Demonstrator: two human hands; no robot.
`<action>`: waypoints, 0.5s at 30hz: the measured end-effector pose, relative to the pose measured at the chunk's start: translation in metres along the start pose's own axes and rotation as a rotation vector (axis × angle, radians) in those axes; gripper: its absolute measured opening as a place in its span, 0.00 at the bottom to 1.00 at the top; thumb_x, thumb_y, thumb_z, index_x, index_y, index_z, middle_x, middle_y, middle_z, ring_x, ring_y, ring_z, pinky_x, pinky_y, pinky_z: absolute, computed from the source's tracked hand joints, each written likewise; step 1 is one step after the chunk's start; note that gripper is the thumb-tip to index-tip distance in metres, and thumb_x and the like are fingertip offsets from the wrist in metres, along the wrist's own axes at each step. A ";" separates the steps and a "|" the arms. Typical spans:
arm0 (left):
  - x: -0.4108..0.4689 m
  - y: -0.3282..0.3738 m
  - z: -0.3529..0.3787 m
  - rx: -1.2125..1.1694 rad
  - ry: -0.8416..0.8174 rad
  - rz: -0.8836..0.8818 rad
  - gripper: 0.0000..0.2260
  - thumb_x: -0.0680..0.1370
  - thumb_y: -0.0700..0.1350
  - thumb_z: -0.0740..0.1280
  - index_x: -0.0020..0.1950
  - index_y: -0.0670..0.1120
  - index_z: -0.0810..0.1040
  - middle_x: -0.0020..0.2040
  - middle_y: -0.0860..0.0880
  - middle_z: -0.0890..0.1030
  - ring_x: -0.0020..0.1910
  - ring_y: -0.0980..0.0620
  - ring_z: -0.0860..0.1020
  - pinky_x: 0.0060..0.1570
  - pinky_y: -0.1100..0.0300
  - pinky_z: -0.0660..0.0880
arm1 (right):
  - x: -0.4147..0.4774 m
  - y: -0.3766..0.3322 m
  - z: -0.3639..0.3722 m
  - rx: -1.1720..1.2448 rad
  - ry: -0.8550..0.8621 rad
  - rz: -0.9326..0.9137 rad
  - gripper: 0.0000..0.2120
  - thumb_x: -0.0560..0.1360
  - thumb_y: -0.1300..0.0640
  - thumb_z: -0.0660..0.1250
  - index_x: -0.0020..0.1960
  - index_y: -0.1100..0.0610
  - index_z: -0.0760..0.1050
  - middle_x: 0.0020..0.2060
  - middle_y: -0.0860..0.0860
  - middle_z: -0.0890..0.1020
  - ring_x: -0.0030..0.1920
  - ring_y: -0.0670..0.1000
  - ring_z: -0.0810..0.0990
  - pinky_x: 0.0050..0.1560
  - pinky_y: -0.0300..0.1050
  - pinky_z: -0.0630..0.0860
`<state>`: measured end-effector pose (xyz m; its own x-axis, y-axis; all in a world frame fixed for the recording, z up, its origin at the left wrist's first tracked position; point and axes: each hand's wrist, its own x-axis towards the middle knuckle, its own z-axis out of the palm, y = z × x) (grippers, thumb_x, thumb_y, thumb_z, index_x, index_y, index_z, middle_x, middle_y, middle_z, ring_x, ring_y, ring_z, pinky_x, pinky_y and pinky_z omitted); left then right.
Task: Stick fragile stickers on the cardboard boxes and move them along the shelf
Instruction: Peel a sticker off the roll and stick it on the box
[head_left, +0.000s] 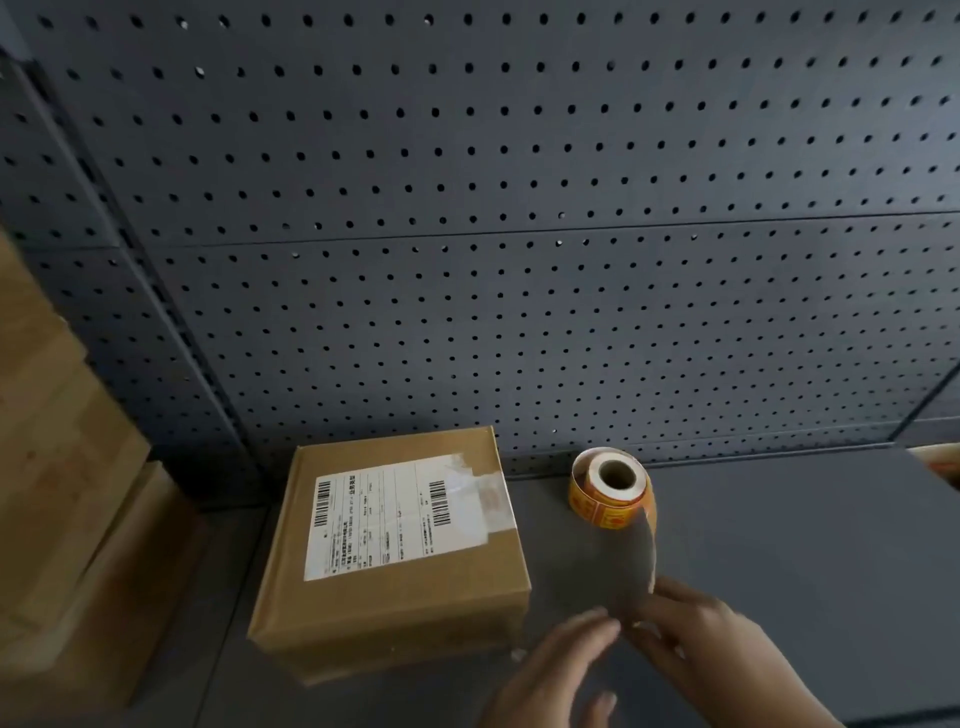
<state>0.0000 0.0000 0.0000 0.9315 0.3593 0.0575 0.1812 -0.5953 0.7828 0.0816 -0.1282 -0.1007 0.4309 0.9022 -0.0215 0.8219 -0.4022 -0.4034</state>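
Two hands sit at the bottom edge, to the right of the cardboard box (389, 561). The right hand (701, 639) pinches the lower end of a grey backing strip (626, 566). The left hand (550, 670) is blurred, its fingers stretched out with the tips at that same end and the thumb held apart, so it grasps nothing.

One dark perforated pegboard (519, 208) rises behind the box and fills most of the view. One dark grey shelf (779, 545) carries the box. Left of the box stand stacked brown cartons (57, 441), too blurred to count.

That single box is flat, squarish and brown, and lies closed with its top up. One white shipping label (374, 519) with two barcodes covers much of the lid, and a band of clear tape (488, 493) crosses the label's right end.

One sticker roll (613, 486) stands on the shelf just right of the box's far corner, apart from it. It is orange with red print and has a pale hollow core facing up. The strip runs from it down to the hands.
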 end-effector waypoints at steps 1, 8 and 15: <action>-0.051 -0.040 0.013 0.243 0.145 0.040 0.24 0.78 0.61 0.56 0.74 0.71 0.56 0.73 0.78 0.54 0.74 0.77 0.53 0.74 0.73 0.54 | 0.001 -0.001 -0.006 0.032 -0.010 -0.003 0.10 0.77 0.47 0.67 0.53 0.33 0.69 0.48 0.35 0.76 0.44 0.38 0.78 0.41 0.35 0.76; -0.095 -0.067 0.036 -0.128 0.051 -0.330 0.16 0.79 0.60 0.64 0.49 0.83 0.63 0.63 0.62 0.80 0.61 0.64 0.78 0.63 0.67 0.72 | 0.000 -0.002 -0.058 0.247 0.069 -0.079 0.15 0.78 0.62 0.68 0.44 0.41 0.76 0.45 0.43 0.79 0.42 0.47 0.79 0.39 0.34 0.74; -0.087 -0.050 0.018 -0.657 0.184 -0.407 0.05 0.79 0.46 0.71 0.52 0.46 0.80 0.45 0.48 0.88 0.43 0.50 0.87 0.46 0.58 0.83 | 0.009 -0.016 -0.073 0.411 0.268 -0.049 0.16 0.77 0.59 0.68 0.52 0.37 0.77 0.48 0.43 0.80 0.47 0.46 0.81 0.43 0.35 0.77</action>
<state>-0.0839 -0.0145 -0.0554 0.7545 0.6047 -0.2552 0.2197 0.1336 0.9664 0.0994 -0.1253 -0.0277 0.5205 0.8248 0.2209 0.6516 -0.2164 -0.7270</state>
